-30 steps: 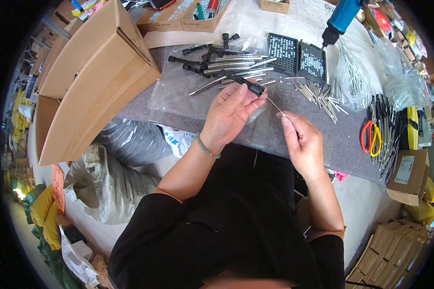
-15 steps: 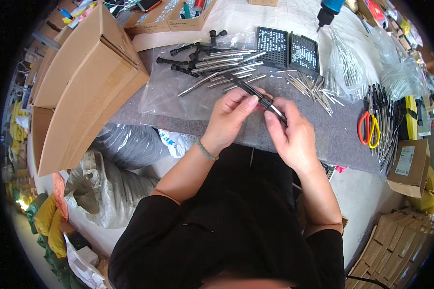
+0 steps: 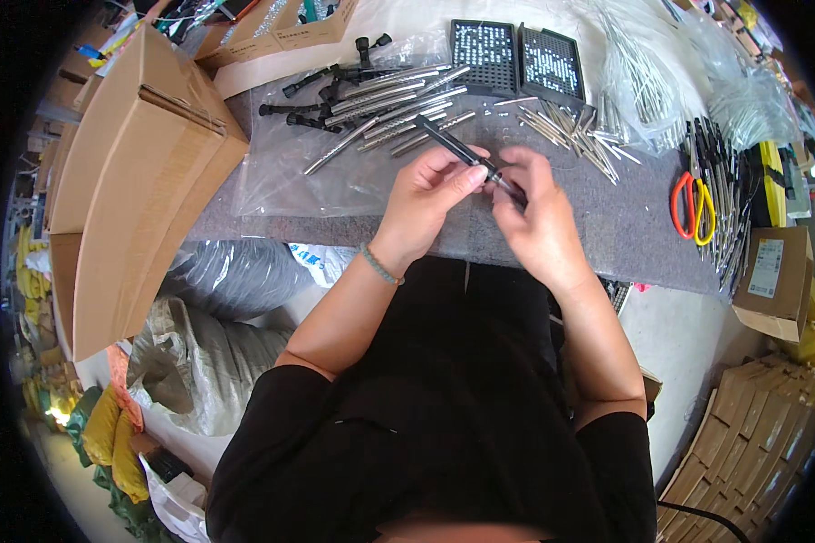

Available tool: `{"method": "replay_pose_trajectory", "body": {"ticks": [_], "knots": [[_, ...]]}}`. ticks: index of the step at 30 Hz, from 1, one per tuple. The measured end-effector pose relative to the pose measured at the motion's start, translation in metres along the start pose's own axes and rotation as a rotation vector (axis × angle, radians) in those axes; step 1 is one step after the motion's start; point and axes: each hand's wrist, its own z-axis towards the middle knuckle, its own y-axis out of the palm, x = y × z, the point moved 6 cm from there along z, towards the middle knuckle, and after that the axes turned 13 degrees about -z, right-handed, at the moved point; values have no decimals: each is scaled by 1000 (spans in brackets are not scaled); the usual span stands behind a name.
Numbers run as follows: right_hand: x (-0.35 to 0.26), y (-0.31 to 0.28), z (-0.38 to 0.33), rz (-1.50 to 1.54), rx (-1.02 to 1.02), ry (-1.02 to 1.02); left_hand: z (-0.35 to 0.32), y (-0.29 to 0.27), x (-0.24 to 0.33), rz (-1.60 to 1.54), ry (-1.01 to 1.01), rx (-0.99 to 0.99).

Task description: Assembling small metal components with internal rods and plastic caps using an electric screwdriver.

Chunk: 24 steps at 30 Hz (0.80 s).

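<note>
A slim black tool-like rod with a metal section near its lower end [image 3: 451,141] slants between my hands above the grey work surface [image 3: 335,195]. My left hand [image 3: 426,201] pinches it around the middle with thumb and fingers. At the lower end, my right hand [image 3: 541,222] has curled fingers around or against the rod; they partly hide it and are slightly blurred. Just beyond lie several shiny metal tubes with small holes [image 3: 391,107] and black plastic fittings with knob-like ends [image 3: 321,110], on a clear plastic sheet [image 3: 276,172].
Two black trays of small pale parts [image 3: 484,59] sit at the back, with loose thin metal rods [image 3: 561,128] nearby. Scissors with red and yellow handles [image 3: 695,208] lie at right beside a bundle of dark rods [image 3: 724,217]. A tall open carton [image 3: 136,199] stands at left.
My right fingers have lifted and shifted on the rod's lower end, while my left hand keeps its hold. The whole view has moved slightly; the hanging blue tool at the top is out of frame.
</note>
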Motion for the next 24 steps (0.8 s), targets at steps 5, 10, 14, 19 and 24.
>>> {"method": "replay_pose_trajectory", "body": {"ticks": [5,10,14,19,24], "knots": [[9,-3,-8,91,5,90,0,-4,-6,-33,-17,33],[1,-3,-9,102,-11,93,1,3,-5,-41,-58,-14],[5,6,-10,336,-91,162,0,2,-10,-181,-119,-100],[7,10,-11,292,-104,174,-1,2,-9,-175,-59,-86],[8,14,-11,412,-146,207,-1,0,-9,-205,-43,-81]]}}
